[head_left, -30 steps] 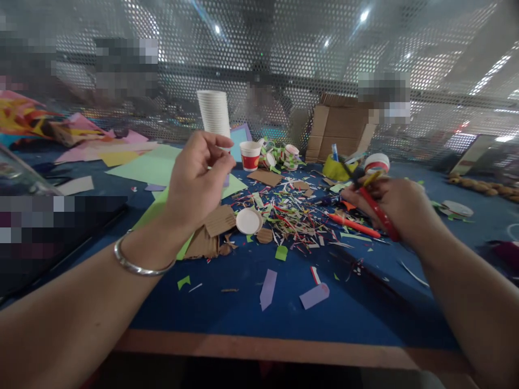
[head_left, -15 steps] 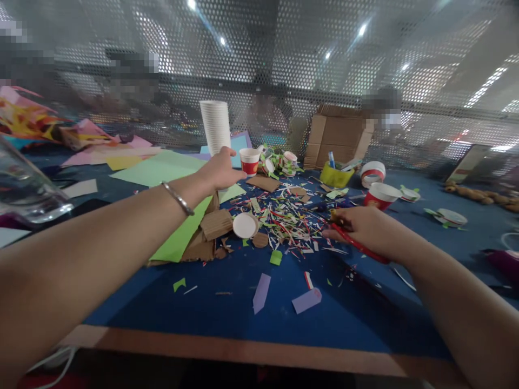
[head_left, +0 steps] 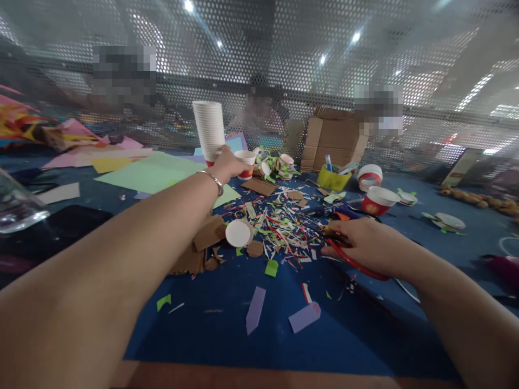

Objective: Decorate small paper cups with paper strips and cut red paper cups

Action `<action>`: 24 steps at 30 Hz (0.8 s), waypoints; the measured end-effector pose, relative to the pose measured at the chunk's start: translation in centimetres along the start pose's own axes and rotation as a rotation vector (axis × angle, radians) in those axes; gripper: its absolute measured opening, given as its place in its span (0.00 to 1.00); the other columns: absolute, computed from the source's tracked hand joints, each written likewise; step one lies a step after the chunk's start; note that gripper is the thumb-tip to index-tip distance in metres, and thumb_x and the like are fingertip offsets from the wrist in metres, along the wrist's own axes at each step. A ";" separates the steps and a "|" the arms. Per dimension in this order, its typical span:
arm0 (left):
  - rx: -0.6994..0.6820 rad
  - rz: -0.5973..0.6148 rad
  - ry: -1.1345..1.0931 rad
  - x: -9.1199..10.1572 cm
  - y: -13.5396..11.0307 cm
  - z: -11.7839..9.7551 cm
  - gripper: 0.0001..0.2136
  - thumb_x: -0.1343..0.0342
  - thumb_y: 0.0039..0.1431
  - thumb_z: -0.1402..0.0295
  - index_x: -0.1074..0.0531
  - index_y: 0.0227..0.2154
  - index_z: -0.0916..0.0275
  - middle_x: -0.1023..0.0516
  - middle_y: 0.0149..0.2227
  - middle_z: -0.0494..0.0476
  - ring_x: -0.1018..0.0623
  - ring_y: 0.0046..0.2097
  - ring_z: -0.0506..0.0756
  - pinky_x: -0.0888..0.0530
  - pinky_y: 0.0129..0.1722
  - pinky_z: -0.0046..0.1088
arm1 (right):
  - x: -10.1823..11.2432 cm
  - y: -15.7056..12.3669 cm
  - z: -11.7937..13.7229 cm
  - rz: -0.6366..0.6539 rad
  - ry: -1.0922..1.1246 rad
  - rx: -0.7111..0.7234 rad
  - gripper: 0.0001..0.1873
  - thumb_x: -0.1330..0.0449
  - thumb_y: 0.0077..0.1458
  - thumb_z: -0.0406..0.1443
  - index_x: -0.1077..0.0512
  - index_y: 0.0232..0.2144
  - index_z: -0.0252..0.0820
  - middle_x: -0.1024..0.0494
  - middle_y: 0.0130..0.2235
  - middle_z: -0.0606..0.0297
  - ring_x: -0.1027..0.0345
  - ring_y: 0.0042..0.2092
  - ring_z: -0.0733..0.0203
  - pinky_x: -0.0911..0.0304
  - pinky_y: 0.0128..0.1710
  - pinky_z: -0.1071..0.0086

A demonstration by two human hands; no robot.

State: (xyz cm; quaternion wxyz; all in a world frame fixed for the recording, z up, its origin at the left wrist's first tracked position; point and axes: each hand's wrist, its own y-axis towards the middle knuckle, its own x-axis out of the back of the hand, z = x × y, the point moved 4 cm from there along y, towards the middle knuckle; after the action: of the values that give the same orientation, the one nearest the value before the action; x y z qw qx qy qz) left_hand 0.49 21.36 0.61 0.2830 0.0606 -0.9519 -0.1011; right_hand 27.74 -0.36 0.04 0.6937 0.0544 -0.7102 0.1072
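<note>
My left hand (head_left: 227, 165) reaches across the table to a red and white paper cup (head_left: 245, 158). Its thumb lies by the cup's near side, apart from the index finger; the other fingers are mostly hidden. Right behind that hand rises a tall stack of white paper cups (head_left: 209, 127), leaning slightly. My right hand (head_left: 359, 243) is closed around red-handled scissors (head_left: 357, 263) above the right edge of a heap of paper scraps (head_left: 286, 227). Beyond the right hand stands another red and white paper cup (head_left: 379, 201).
Green paper (head_left: 141, 170) and cardboard pieces (head_left: 208, 232) lie left, a white cup (head_left: 238, 233) beside the heap. Behind are turtle-like paper crafts (head_left: 284, 165), a yellow-green holder (head_left: 334, 178) and a cardboard box (head_left: 334, 140). A clear container (head_left: 18, 202) is far left; purple paper pieces (head_left: 255, 310) lie near the front.
My left hand has moved lower and nearer the red and white cup, its thumb now by the cup. The view has shifted slightly. My right hand still holds the scissors.
</note>
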 end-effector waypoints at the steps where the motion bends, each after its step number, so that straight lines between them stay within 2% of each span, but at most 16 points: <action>1: 0.015 -0.004 0.021 -0.3 0.3 -0.1 0.41 0.27 0.40 0.63 0.36 0.58 0.69 0.18 0.46 0.64 0.26 0.60 0.67 0.32 0.50 0.37 | 0.0 -0.1 0.0 0.008 -0.003 -0.006 0.20 0.40 0.62 0.50 0.20 0.47 0.45 0.14 0.39 0.56 0.20 0.36 0.48 0.34 0.32 0.63; 3: 0.031 -0.011 0.055 -1.0 0.8 -0.1 0.41 0.25 0.38 0.66 0.36 0.57 0.69 0.21 0.52 0.74 0.25 0.58 0.69 0.31 0.49 0.40 | 0.0 -0.1 0.0 0.026 -0.011 -0.018 0.20 0.41 0.62 0.50 0.20 0.47 0.45 0.14 0.38 0.56 0.20 0.35 0.49 0.35 0.30 0.63; 6: 0.024 -0.008 0.082 -1.7 1.2 -0.1 0.38 0.26 0.42 0.65 0.35 0.55 0.69 0.23 0.54 0.78 0.24 0.55 0.69 0.30 0.49 0.42 | -0.2 -0.2 -0.1 0.043 -0.013 -0.031 0.19 0.41 0.62 0.49 0.21 0.47 0.45 0.14 0.39 0.56 0.20 0.36 0.48 0.36 0.30 0.65; 11: -0.044 -0.058 0.083 -1.3 1.4 -0.7 0.35 0.29 0.48 0.58 0.35 0.56 0.65 0.24 0.54 0.74 0.24 0.54 0.68 0.29 0.51 0.45 | 0.1 -0.6 0.0 0.083 -0.003 -0.040 0.18 0.42 0.62 0.47 0.22 0.48 0.45 0.15 0.39 0.57 0.21 0.36 0.49 0.38 0.31 0.64; 14: -0.166 -0.106 0.124 0.0 0.9 -2.0 0.34 0.31 0.50 0.55 0.36 0.58 0.59 0.25 0.57 0.68 0.26 0.56 0.68 0.30 0.56 0.48 | 0.4 -0.8 0.1 0.116 0.012 -0.054 0.19 0.42 0.62 0.46 0.23 0.50 0.46 0.16 0.38 0.58 0.22 0.35 0.51 0.38 0.31 0.66; 18: -0.541 -0.053 0.422 1.4 -1.8 -4.8 0.32 0.33 0.51 0.55 0.35 0.57 0.59 0.28 0.57 0.67 0.27 0.59 0.68 0.28 0.56 0.46 | 0.5 -1.0 -0.1 0.136 0.060 -0.036 0.16 0.41 0.61 0.42 0.23 0.48 0.45 0.18 0.33 0.62 0.24 0.32 0.55 0.41 0.29 0.67; 21: -0.701 0.047 0.523 2.0 -5.2 -6.5 0.32 0.33 0.51 0.56 0.35 0.57 0.61 0.28 0.56 0.67 0.26 0.57 0.67 0.28 0.55 0.43 | 0.6 -1.1 -0.7 0.133 0.096 -0.024 0.16 0.39 0.59 0.41 0.23 0.48 0.45 0.19 0.32 0.63 0.26 0.30 0.56 0.42 0.28 0.67; 24: -0.854 0.212 0.523 1.4 -9.3 -8.2 0.32 0.36 0.54 0.55 0.36 0.59 0.60 0.27 0.57 0.65 0.25 0.56 0.65 0.28 0.56 0.44 | 1.4 -1.1 -0.9 -0.005 0.194 -0.039 0.17 0.39 0.59 0.45 0.23 0.48 0.45 0.18 0.34 0.62 0.26 0.31 0.56 0.38 0.29 0.66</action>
State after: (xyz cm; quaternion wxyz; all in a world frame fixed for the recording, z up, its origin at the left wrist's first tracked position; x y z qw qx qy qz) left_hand 4.37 10.80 5.96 0.5201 -0.1339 -0.7238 -0.4333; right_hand 28.81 -1.18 1.57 0.7603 0.0320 -0.6416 0.0965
